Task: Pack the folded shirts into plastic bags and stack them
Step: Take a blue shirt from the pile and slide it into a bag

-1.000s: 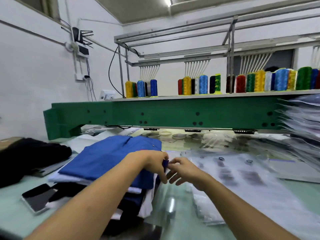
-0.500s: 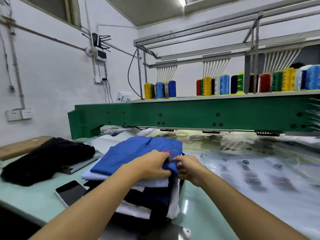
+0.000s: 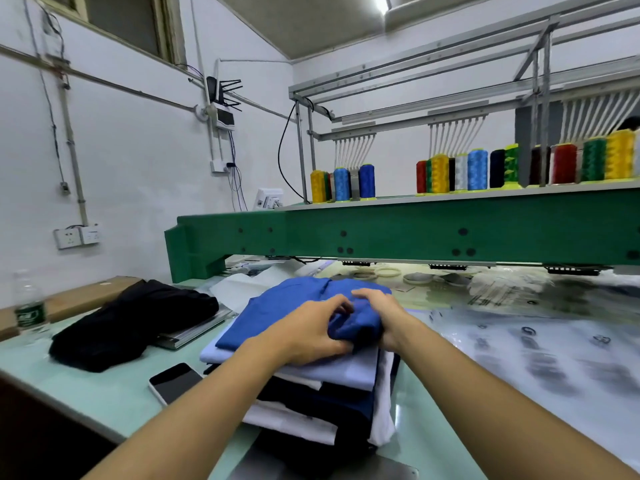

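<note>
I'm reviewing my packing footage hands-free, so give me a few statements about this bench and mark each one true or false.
1. The left grip and the right grip both hold the blue shirt on top of the stack. True.
2. The phone lies to the right of the stack. False: it lies on the table to the left of the stack, near its front corner.
3. The blue shirt is inside a plastic bag. False: it is bare cloth, and the plastic bags lie flat on the table to the right.
4. Thread spools stand in a row on top of the green machine. True.
</note>
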Action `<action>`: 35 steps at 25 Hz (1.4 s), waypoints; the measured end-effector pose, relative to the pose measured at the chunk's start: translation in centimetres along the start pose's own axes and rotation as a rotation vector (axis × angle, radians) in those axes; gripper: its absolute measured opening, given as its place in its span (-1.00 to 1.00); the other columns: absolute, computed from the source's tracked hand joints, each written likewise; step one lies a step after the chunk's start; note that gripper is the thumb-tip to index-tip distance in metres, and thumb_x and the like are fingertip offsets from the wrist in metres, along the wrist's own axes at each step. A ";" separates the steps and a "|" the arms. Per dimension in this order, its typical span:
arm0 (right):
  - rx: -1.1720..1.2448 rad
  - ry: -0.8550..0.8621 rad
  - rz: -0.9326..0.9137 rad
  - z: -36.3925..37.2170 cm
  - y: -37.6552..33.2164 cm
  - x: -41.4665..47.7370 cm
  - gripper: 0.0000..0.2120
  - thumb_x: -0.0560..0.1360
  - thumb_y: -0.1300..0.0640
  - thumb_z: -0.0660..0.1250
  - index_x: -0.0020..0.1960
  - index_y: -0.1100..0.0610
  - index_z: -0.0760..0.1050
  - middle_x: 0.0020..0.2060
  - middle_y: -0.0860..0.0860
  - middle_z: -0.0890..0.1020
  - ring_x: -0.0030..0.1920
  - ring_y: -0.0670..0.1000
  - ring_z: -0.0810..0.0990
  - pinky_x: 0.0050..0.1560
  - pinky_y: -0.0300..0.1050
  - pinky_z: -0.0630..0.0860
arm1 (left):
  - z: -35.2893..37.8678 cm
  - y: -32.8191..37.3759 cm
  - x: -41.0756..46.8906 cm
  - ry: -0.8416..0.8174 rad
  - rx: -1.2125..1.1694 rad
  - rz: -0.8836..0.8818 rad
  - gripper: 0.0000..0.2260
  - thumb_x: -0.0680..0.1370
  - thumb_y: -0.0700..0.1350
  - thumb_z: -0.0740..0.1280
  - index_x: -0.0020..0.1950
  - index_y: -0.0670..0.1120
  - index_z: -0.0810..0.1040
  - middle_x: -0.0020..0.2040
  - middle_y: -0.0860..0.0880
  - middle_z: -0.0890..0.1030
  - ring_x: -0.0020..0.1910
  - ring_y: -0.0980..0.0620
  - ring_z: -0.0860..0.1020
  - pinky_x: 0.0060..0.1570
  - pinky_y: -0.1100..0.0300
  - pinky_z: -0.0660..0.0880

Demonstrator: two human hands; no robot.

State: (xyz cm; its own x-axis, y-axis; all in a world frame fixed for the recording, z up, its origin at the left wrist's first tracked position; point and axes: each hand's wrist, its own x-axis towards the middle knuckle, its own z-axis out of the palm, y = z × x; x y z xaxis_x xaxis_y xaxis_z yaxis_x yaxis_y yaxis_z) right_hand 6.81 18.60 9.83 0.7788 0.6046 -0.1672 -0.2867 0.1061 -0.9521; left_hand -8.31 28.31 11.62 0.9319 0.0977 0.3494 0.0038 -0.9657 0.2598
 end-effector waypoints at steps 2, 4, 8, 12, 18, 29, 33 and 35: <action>-0.025 0.059 -0.040 0.3 0.1 0.4 -0.28 0.41 0.32 0.41 0.50 0.08 0.22 0.26 0.13 0.45 0.10 0.18 0.58 -0.03 0.03 0.59 | -0.8 -1.7 -1.5 -0.095 0.106 -0.060 -0.41 0.39 -0.03 0.39 0.41 0.15 0.38 0.18 0.12 0.58 0.11 0.08 0.53 0.11 0.14 0.47; 0.001 0.078 -0.055 0.5 0.2 0.3 -0.19 0.40 0.38 0.38 0.55 0.00 0.17 0.30 0.09 0.43 0.12 0.19 0.58 -0.09 -0.06 0.53 | -2.5 -3.8 -3.0 -0.057 0.135 -0.101 -0.42 0.37 -0.10 0.36 0.40 0.14 0.42 0.23 0.11 0.58 0.19 0.08 0.54 0.19 0.15 0.46; 0.043 0.080 -0.094 -0.3 0.3 0.9 -0.18 0.42 0.32 0.41 0.58 -0.05 0.18 0.38 0.10 0.44 0.17 0.19 0.60 0.06 0.03 0.60 | -5.6 -7.8 -4.8 0.021 0.164 -0.243 -0.48 0.36 -0.27 0.23 0.20 0.20 0.59 0.16 0.08 0.64 0.12 0.00 0.59 0.15 0.08 0.52; -0.045 -0.050 -0.041 -1.0 0.9 1.2 -0.41 0.43 0.16 0.45 0.42 -0.06 0.41 0.36 0.05 0.49 0.28 0.13 0.54 0.30 0.15 0.52 | -4.7 -8.7 -4.6 0.212 0.319 -0.472 -0.53 0.43 -0.36 0.18 0.05 0.16 0.62 0.24 0.06 0.57 0.18 -0.06 0.55 0.12 0.03 0.52; 0.041 -0.042 -0.060 -0.8 1.1 2.2 -0.74 0.50 0.06 0.39 0.18 0.01 0.62 0.26 0.07 0.60 0.28 0.13 0.56 0.36 0.14 0.47 | -2.3 -2.9 2.5 0.428 -0.268 -0.195 -0.87 0.51 -0.33 0.25 -0.11 -0.36 0.56 0.23 0.12 0.58 0.02 0.36 0.56 -0.01 0.47 0.39; 0.056 -0.110 0.075 -2.3 1.0 3.2 -0.58 0.41 -0.03 0.45 0.20 0.15 0.63 -0.01 0.14 0.73 0.06 0.16 0.70 0.21 0.08 0.58 | 1.2 -2.8 7.1 0.230 -0.067 -0.511 -0.61 0.54 0.04 0.41 0.26 -0.07 0.39 0.27 -0.07 0.50 0.28 -0.12 0.44 0.17 0.11 0.37; 0.096 -0.137 0.070 -2.4 0.8 3.6 -0.63 0.40 0.05 0.44 0.17 0.15 0.63 -0.05 0.13 0.74 0.04 0.17 0.71 0.18 0.08 0.60 | 0.6 -4.6 7.7 0.202 0.102 -0.863 -0.38 0.51 0.20 0.38 0.33 -0.23 0.35 0.32 -0.23 0.46 0.30 -0.25 0.44 0.10 0.02 0.41; 0.083 -0.136 0.058 -2.4 0.7 3.9 -0.62 0.37 0.02 0.45 0.15 0.13 0.64 -0.07 0.12 0.75 0.02 0.15 0.71 0.11 0.02 0.62 | -0.2 -5.5 8.2 0.154 0.030 -0.827 -0.63 0.48 0.10 0.46 0.01 -0.18 0.51 0.03 -0.13 0.55 -0.01 -0.16 0.52 -0.19 0.12 0.38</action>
State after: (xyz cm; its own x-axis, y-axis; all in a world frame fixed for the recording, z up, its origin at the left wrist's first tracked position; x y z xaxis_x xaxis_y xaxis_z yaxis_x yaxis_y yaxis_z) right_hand 10.98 19.11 7.85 0.6786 0.7122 -0.1799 -0.3787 0.1293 -0.9164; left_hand -0.80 34.49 13.18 0.5648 0.8061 0.1764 0.6752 -0.5744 0.4628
